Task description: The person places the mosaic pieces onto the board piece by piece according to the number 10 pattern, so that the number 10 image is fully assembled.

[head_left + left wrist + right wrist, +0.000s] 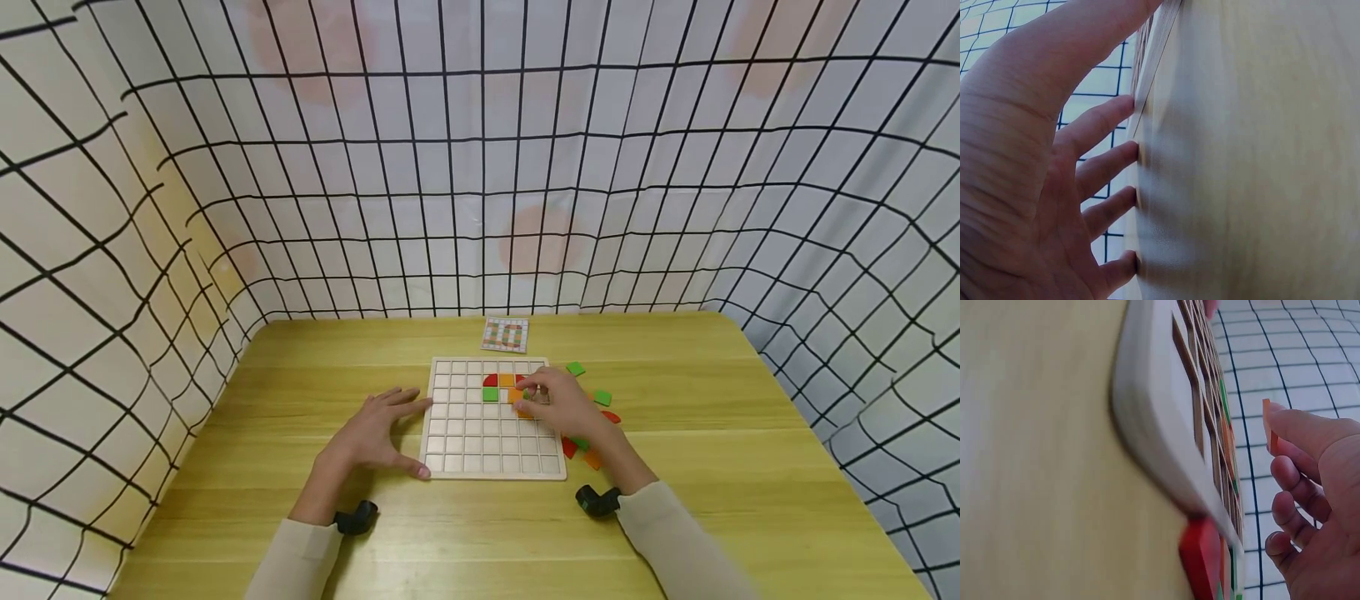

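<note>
A wooden grid board (465, 450) lies on the table with red, orange and green pieces set in its upper right cells, among them a green square tile (490, 394). My right hand (555, 402) is over the board's right side. Thumb and index finger pinch a thin orange tile (1267, 417), held above the grid in the right wrist view. Spread along the board's left edge, my left hand (375, 433) touches it with the thumb near the front corner and the index fingertip farther back. In the left wrist view, the other fingertips rest on the table.
Loose green (575, 367), red (611, 417) and orange pieces (592, 459) lie right of the board, some partly hidden by my right arm. A small pattern card (505, 334) lies behind the board. Black netting (480, 233) over pale cloth surrounds the table.
</note>
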`<state>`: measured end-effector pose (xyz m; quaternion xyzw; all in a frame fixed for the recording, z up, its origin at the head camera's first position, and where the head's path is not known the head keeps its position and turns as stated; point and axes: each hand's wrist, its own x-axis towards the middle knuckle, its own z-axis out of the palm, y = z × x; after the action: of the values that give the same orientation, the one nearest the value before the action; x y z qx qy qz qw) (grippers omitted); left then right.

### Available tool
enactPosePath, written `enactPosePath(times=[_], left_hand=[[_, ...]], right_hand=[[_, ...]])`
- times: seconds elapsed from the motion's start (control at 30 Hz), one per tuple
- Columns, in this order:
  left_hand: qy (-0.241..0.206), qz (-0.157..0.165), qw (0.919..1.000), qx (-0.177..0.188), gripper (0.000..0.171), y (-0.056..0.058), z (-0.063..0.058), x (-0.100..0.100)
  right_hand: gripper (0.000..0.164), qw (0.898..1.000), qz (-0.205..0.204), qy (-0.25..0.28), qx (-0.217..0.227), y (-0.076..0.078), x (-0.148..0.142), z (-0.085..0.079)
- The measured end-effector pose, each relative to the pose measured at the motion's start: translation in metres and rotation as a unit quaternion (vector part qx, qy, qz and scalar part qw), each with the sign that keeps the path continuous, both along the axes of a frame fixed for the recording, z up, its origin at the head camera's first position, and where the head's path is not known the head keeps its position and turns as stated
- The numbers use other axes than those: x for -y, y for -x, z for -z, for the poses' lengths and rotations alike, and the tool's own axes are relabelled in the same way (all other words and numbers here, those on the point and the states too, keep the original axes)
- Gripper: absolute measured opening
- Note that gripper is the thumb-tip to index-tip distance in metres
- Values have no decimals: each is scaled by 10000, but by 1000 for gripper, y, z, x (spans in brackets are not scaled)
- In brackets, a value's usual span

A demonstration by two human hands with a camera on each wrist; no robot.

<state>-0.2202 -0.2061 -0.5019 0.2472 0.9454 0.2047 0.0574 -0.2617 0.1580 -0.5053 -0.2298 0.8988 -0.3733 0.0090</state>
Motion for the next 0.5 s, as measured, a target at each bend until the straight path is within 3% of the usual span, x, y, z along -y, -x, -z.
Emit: enactPosePath(times=[0.23, 0.5], left_hand=[[13, -22, 10000, 1, 115, 0, 0, 0], [38, -60, 10000, 20, 116, 0, 0, 0]], right_hand=[[26, 9995, -265, -91, -150, -2, 20, 3], [27, 9994, -134, -315, -58, -6, 34, 6]])
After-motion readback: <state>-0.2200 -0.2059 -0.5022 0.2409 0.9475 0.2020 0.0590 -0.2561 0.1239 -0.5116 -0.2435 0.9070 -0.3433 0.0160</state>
